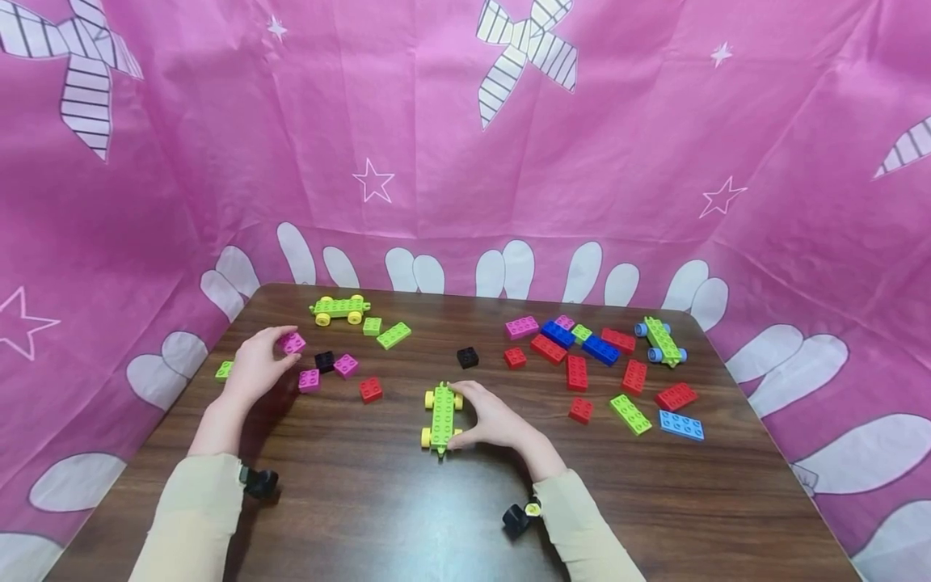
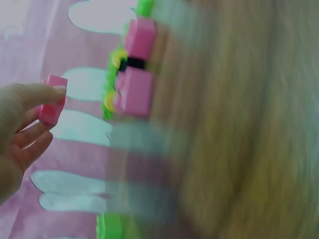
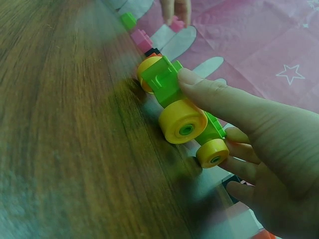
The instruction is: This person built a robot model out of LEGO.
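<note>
My left hand (image 1: 254, 364) pinches a pink brick (image 1: 293, 343) between thumb and fingers. In the left wrist view this pink brick (image 2: 53, 110) appears raised above the tabletop. At the middle of the table, my right hand (image 1: 496, 416) grips a green car base (image 1: 442, 419) with yellow wheels. The right wrist view shows my thumb on one end of the green car base (image 3: 164, 84) and the fingers at the other end. Two more pink bricks (image 1: 309, 381), a black brick (image 1: 324, 361) and a red brick (image 1: 371, 390) lie near my left hand.
A second green car base (image 1: 339, 308) with yellow wheels stands at the back left. One with blue wheels (image 1: 660, 341) is at the right. Several red, blue, green and pink bricks (image 1: 577, 373) are scattered between. A black brick (image 1: 468, 357) lies mid-table; a pink curtain (image 1: 451, 145) hangs behind.
</note>
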`<state>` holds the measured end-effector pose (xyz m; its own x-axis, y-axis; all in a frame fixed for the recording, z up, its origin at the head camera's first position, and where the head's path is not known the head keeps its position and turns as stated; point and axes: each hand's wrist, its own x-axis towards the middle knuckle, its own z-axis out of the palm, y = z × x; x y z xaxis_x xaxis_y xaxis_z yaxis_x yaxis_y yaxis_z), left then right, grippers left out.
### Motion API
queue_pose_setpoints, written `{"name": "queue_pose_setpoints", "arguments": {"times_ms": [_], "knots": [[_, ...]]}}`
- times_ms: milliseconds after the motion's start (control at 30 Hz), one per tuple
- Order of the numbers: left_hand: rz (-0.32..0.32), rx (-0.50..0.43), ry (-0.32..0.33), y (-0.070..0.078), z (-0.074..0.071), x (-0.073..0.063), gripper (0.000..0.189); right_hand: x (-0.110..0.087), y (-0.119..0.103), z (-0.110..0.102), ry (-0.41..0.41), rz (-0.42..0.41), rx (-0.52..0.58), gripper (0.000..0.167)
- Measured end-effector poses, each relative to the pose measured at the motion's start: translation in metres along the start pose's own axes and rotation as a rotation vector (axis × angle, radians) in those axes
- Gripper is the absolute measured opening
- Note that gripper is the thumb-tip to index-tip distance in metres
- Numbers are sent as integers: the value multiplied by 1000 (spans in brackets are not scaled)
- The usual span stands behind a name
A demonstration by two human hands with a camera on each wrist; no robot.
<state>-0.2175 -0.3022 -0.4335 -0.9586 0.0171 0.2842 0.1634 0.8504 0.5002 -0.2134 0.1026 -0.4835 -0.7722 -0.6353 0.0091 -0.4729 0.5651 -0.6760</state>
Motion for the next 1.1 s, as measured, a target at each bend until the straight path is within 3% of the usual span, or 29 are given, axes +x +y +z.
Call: {"name": "queue_pose_setpoints", "arguments": {"times_ms": [233,367,533,700,1100], "knots": [[56,-89,84,32,9,-1,45,1,1,0,-1,6,-2,92],[81,-156,95,50,21,-1,46,0,1,-2,-3,2,2,92],[93,-224,73,73,31,-3,47,0,0,-2,-6,0,2,92],[140,-220,64,94,41,-4,47,1,-1,-1,-7,-7,-3,93],[192,-276,-92,138,69,-4,47,0,0,0,-13,11,16,93]]}}
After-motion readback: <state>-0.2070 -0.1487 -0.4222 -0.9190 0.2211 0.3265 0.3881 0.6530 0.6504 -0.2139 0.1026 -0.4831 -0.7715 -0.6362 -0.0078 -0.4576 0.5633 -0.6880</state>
